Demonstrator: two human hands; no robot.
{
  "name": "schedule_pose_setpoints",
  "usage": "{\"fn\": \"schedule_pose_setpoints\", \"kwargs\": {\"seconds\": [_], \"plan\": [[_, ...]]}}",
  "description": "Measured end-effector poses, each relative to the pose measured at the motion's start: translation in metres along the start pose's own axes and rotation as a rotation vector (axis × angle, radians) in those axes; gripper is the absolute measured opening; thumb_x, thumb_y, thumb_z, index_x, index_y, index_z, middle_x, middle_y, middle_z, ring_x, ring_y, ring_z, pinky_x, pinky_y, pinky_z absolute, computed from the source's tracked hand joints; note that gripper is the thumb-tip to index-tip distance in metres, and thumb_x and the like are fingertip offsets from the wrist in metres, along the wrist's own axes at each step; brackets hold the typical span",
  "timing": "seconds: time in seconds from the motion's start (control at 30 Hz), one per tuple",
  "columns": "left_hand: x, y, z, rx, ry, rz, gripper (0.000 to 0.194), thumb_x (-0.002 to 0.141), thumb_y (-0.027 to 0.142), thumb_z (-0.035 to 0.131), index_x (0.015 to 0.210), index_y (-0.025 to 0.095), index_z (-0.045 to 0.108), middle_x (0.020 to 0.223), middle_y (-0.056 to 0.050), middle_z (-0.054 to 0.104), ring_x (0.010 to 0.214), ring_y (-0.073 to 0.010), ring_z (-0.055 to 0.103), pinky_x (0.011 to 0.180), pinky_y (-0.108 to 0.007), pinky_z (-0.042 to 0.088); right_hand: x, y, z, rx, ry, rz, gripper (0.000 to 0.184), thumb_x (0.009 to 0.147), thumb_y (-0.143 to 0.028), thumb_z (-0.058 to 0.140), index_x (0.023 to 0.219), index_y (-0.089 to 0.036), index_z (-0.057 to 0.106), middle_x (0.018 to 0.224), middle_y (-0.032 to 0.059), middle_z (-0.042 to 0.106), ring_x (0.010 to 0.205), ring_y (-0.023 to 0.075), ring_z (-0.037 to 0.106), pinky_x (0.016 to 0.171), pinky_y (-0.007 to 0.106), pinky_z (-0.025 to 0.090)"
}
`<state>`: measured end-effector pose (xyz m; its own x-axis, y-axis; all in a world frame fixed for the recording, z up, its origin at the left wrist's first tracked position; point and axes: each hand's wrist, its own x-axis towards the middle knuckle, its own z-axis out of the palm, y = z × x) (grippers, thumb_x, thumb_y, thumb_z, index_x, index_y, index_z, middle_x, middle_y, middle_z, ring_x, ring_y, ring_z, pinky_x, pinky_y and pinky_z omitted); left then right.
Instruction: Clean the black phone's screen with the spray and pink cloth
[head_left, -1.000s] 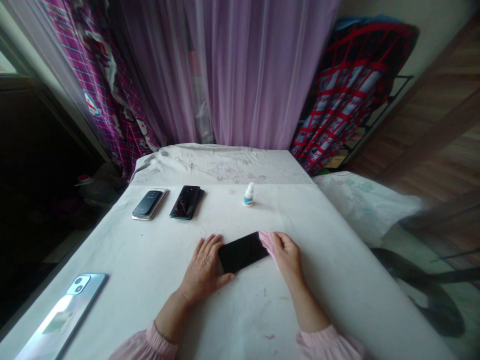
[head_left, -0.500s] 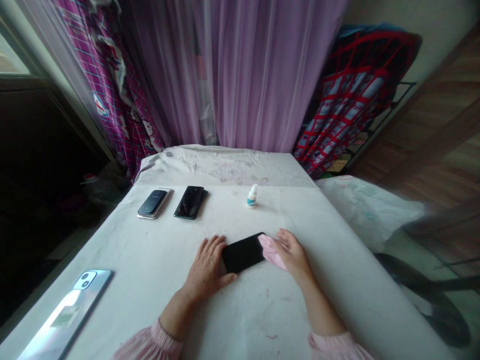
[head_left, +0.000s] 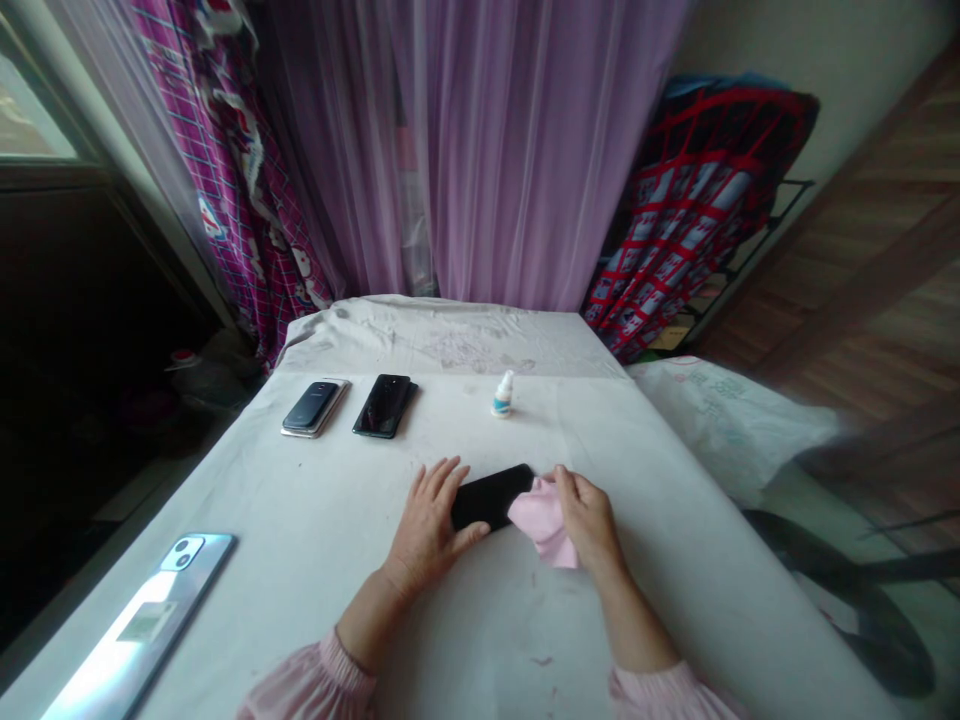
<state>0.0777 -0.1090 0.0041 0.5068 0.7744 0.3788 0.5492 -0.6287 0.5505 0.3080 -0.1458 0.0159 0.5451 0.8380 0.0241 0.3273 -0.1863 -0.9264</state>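
A black smartphone [head_left: 491, 498] lies screen up and slanted on the white-covered table. My left hand [head_left: 427, 520] grips its left end, the thumb along the near edge and the fingers at the far left corner. A pink cloth [head_left: 544, 522] is pinched in my right hand [head_left: 589, 515] at the phone's right end. The cloth hangs loosely over that end and covers part of it, with its lower corner spread toward me.
A small white dropper bottle [head_left: 503, 395] stands beyond the phone. Back left are a black phone [head_left: 382, 405] lying over another and a dark phone [head_left: 313, 404] stacked on a lighter one. A silvery-blue phone [head_left: 150, 625] lies near left, back up. Purple curtains [head_left: 510, 150] hang behind.
My right hand has shifted its hold on the pink cloth, which is bunched less and now drapes toward me. The left fingers have lifted and spread slightly. The view has shifted a little.
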Motion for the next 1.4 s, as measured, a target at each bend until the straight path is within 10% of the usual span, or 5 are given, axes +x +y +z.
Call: {"fn": "schedule_pose_setpoints", "kwargs": {"seconds": [0.17, 0.4, 0.87, 1.07, 1.4], "plan": [[0.021, 0.037, 0.011, -0.601, -0.052, -0.262, 0.045, 0.075, 0.051, 0.070, 0.107, 0.020, 0.066, 0.098, -0.007, 0.069, 0.092, -0.0242, 0.064, 0.082, -0.035, 0.050, -0.013, -0.028, 0.017, 0.127, -0.179, -0.048, 0.068, 0.077, -0.079, 0.041, 0.075, -0.018, 0.072, 0.077, 0.0101, 0.073, 0.077, 0.0248, 0.067, 0.069, 0.031, 0.050], [0.022, 0.030, 0.019, -1.008, -0.101, -0.559, 0.054, 0.067, 0.069, 0.069, 0.072, 0.016, 0.057, 0.054, 0.006, 0.047, 0.044, -0.0069, 0.042, 0.042, -0.019, 0.035, -0.025, -0.028, 0.005, 0.418, -0.601, 0.178, 0.051, 0.063, -0.057, 0.078, 0.089, -0.014, 0.070, 0.083, 0.0067, 0.073, 0.073, 0.0207, 0.066, 0.065, 0.028, 0.049], [-0.005, 0.042, 0.013, -1.194, 0.021, -0.468, 0.098, 0.081, 0.051, 0.067, 0.153, 0.023, 0.007, 0.116, -0.008, 0.065, 0.115, -0.0227, 0.059, 0.099, -0.039, 0.043, -0.028, -0.016, 0.008, 0.445, -0.248, -0.005, 0.052, 0.076, -0.058, 0.065, 0.113, -0.022, 0.067, 0.111, 0.0068, 0.070, 0.098, 0.0223, 0.064, 0.087, 0.033, 0.048], [-0.005, 0.033, 0.020, -0.683, 0.180, -0.374, 0.042, 0.083, 0.037, 0.062, 0.122, 0.023, 0.061, 0.117, -0.005, 0.066, 0.110, -0.0232, 0.060, 0.097, -0.039, 0.044, -0.038, -0.023, 0.006, 0.356, -0.487, -0.024, 0.050, 0.071, -0.042, 0.071, 0.116, -0.020, 0.066, 0.097, 0.0080, 0.075, 0.091, 0.0239, 0.069, 0.083, 0.037, 0.052], [0.002, 0.035, -0.001, -0.555, 0.185, -0.281, 0.018, 0.078, 0.039, 0.069, 0.076, 0.021, 0.067, 0.094, -0.005, 0.061, 0.092, -0.0209, 0.058, 0.082, -0.034, 0.047, -0.034, -0.028, -0.001, -0.089, -0.149, -0.422, 0.022, 0.078, -0.039, 0.056, 0.075, -0.021, 0.069, 0.101, 0.0093, 0.069, 0.096, 0.0238, 0.063, 0.082, 0.034, 0.050]]}}
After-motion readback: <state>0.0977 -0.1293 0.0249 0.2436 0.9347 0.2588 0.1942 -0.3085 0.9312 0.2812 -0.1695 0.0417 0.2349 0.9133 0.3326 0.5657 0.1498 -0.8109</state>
